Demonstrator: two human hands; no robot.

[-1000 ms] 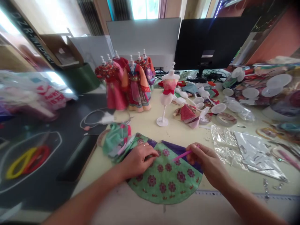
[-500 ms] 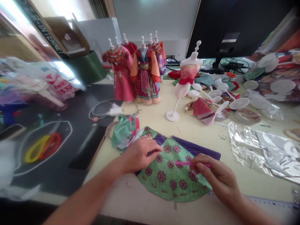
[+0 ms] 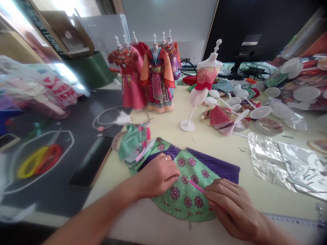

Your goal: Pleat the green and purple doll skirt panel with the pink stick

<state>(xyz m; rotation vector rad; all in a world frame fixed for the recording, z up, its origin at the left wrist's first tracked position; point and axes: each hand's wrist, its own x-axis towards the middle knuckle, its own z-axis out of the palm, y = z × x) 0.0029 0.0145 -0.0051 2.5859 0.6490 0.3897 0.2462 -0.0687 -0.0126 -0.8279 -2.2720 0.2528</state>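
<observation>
A green skirt piece with pink flower prints (image 3: 187,207) lies spread on the pale tabletop, with dark purple cloth (image 3: 217,163) showing beneath its upper edges. My right hand (image 3: 236,206) is closed around a thin pink pen-like stick (image 3: 196,186), whose tip is by a flower near the middle of the cloth. Over the left part of the skirt, my left hand (image 3: 158,173), with a ring on one finger, has thumb and fingertips pinched together. Whatever is between them is too small or hidden to make out.
Doll forms in red and orange robes (image 3: 157,78) stand at the back. Nearer is a doll stand with a pink top (image 3: 208,80). A phone (image 3: 90,161) and red and yellow-handled scissors (image 3: 42,160) lie left. Clear plastic sheets (image 3: 270,160) and a ruler (image 3: 291,221) are right.
My right hand has turned and lowered, so the pink stick now slants up to the left. My left hand has shifted slightly right and down over the skirt.
</observation>
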